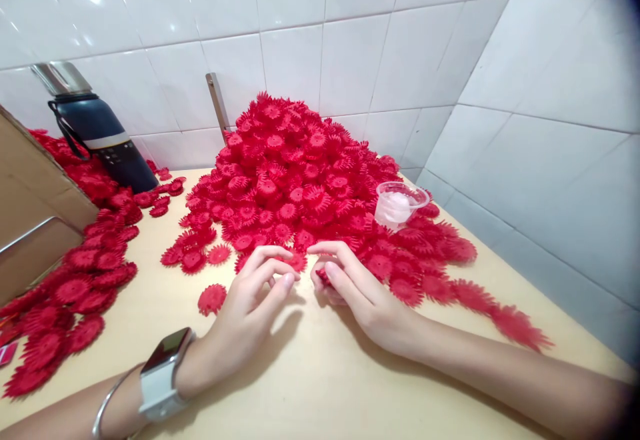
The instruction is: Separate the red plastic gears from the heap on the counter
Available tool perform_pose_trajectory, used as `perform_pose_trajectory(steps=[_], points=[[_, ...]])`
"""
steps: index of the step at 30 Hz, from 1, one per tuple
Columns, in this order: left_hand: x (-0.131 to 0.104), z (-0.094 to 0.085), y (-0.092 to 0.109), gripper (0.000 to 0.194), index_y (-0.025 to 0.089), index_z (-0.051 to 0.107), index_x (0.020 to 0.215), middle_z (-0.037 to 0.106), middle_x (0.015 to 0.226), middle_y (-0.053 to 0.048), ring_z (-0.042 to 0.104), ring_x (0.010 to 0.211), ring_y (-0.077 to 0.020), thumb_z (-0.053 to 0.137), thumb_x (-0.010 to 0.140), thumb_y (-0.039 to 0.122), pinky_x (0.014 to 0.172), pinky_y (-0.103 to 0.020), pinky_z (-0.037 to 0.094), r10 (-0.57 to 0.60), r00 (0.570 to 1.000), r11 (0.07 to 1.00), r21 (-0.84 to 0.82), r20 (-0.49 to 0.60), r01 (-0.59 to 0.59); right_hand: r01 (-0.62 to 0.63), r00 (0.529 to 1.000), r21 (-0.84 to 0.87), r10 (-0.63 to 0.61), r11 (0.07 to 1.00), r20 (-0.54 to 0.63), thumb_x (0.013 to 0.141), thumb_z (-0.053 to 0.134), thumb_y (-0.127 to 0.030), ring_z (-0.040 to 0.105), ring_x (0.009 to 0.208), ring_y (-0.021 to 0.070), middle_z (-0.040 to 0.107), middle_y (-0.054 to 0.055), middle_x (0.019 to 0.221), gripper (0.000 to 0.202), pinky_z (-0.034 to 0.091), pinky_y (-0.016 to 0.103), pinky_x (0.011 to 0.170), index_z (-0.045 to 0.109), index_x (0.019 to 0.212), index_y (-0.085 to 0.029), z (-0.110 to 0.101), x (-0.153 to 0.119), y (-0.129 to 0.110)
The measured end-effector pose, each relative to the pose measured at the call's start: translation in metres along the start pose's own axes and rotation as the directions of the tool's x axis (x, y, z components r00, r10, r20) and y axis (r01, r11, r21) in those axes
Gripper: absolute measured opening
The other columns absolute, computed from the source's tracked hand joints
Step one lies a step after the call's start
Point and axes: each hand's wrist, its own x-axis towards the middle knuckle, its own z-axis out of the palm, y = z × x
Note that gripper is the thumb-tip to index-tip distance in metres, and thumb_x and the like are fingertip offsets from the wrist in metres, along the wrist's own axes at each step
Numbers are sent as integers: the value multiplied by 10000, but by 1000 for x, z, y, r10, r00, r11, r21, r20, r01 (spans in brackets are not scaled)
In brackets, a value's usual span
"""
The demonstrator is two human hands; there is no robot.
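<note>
A tall heap of red fringed paper-like flower discs point(295, 167) fills the middle of the table against the tiled wall. In front of it, my right hand point(350, 287) is closed around a small red piece point(324, 276), mostly hidden by the fingers; it looks like the same red material. My left hand point(260, 293) hovers just to the left, fingers loosely curled and apart, with nothing visible in it. A single red disc point(213, 299) lies on the table beside my left hand. The two hands do not touch each other.
A clear plastic cup point(399, 207) with whitish contents sits at the heap's right side. On the left stand a dark blue bottle point(107, 137) and a cardboard box point(40, 207), with more red discs point(75, 288) around them. A narrow strip point(217, 107) leans on the wall.
</note>
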Motion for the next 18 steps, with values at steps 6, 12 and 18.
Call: perform_pose_trajectory(steps=[6, 12, 18], points=[[0, 0, -2, 207, 222, 566, 832, 469, 1073, -10, 472, 1006, -142, 373, 900, 251, 838, -237, 386, 11, 1000, 1000, -2, -16, -11, -10, 1000, 127, 10, 992, 2, 930, 283, -309, 285, 459, 86, 310, -83, 534, 157, 245, 213, 441, 398, 983, -217, 0, 3, 4], [0, 0, -1, 213, 222, 560, 814, 463, 1072, -4, 465, 1017, -140, 371, 902, 266, 837, -229, 385, -1, 1000, 1000, 5, 8, 1, -110, 994, 270, 105, 957, 35, 909, 289, -312, 298, 444, 86, 333, -76, 488, 199, 193, 217, 430, 449, 899, -194, -3, 6, 0], [1, 1, -2, 214, 224, 570, 833, 464, 1070, -10, 467, 1013, -142, 371, 901, 261, 839, -234, 391, 16, 1000, 1000, -2, 0, -16, -82, 996, 274, 91, 958, -20, 879, 322, -204, 310, 490, 83, 454, -38, 647, 113, 231, 228, 471, 394, 966, -199, -1, 6, 0]])
